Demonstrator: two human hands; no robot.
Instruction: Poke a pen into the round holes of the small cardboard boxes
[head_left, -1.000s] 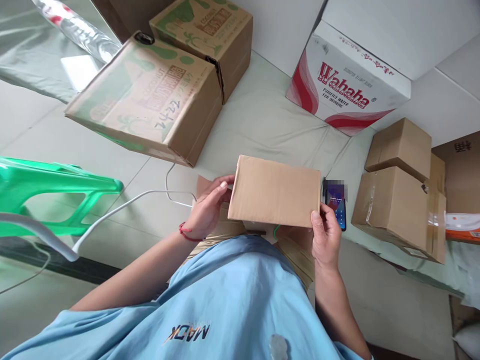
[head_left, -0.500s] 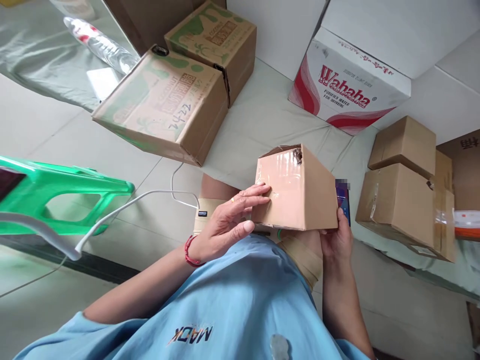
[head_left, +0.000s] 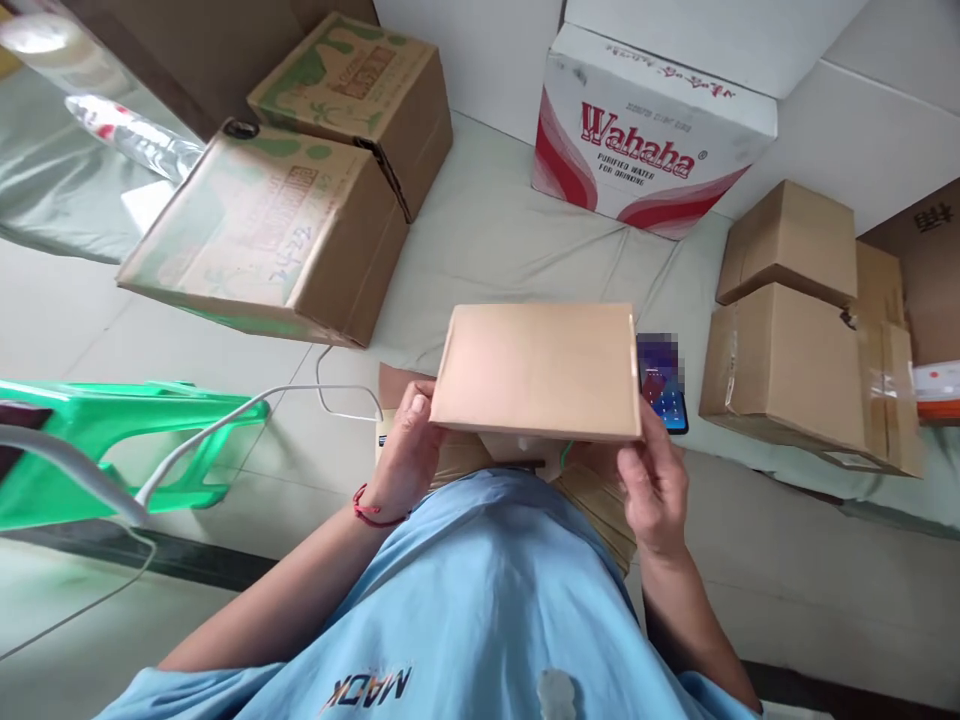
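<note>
A plain brown cardboard box [head_left: 536,370] is held in front of my lap, one long blank side facing up toward me. My left hand [head_left: 409,440] grips its left end, thumb at the near left corner and the other fingers mostly out of sight. At the right end my right hand [head_left: 656,480] holds the near corner, its fingers partly hidden by the box. A smartphone [head_left: 663,385] with a lit keypad screen lies just right of the box, on the pale green cloth [head_left: 487,250].
Two green-printed cartons [head_left: 247,225] stand at the back left. A white and red water carton [head_left: 645,140] is at the back, and stacked brown boxes [head_left: 780,350] are on the right. At left, a white cable [head_left: 247,400] crosses over a green plastic stool [head_left: 172,400].
The box has been turned so a long blank side faces me instead of the taped end. My left hand went from lying flat on it to gripping its left end.
</note>
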